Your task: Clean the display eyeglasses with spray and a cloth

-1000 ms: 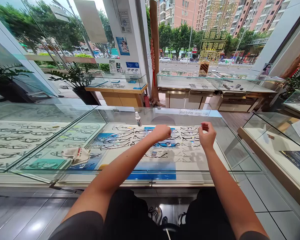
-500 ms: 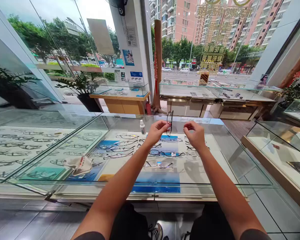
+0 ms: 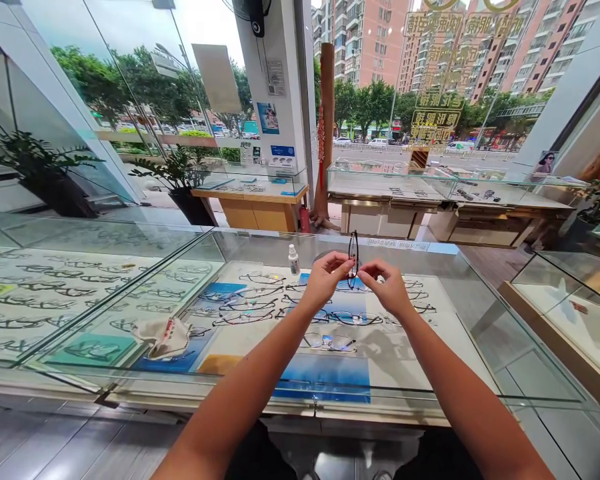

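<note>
A pair of dark, thin-rimmed eyeglasses [image 3: 357,250] is held up on edge above the glass display case [image 3: 330,385]. My left hand [image 3: 326,279] pinches it from the left between thumb and fingers. From the right, my right hand [image 3: 387,285] has its thumb and forefinger closed at the lower part of the frame; exactly which part they grip is too small to tell. Under my hands, several other eyeglasses [image 3: 355,319] lie in rows. A small white spray bottle [image 3: 293,260] stands upright beyond my left hand.
A crumpled pale cloth [image 3: 164,337] lies on the left of the case, near a teal tray [image 3: 91,349]. Another case of eyeglasses [image 3: 55,287] adjoins on the left. A wood-edged case [image 3: 570,310] stands at right. Further cases [image 3: 390,183] and potted plants [image 3: 180,180] line the windows.
My right hand has moved left, from apart to the eyeglasses, and its fingers now meet them. The eyeglasses and my left hand sit slightly lower and further right in view, as the camera has shifted.
</note>
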The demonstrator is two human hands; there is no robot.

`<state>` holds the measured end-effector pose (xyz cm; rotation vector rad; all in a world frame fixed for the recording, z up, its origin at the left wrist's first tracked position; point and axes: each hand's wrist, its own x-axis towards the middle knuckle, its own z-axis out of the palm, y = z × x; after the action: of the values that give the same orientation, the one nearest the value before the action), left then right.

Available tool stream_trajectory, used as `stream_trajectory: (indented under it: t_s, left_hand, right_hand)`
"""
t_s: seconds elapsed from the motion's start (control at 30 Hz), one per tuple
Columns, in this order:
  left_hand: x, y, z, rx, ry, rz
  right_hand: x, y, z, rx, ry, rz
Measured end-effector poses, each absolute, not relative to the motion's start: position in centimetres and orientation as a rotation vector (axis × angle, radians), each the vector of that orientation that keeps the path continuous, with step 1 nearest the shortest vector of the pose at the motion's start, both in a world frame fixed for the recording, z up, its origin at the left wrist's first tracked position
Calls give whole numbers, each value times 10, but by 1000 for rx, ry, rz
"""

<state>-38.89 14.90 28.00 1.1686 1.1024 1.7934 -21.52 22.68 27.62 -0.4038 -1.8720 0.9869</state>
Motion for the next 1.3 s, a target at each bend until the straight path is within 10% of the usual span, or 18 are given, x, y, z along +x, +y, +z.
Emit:
stream_trajectory:
  t_s: [1.3]
  left_hand:
    - [-385,142,277,1290,1197,1664]
  right_hand:
    - [-189,245,278,-536,-1768,195]
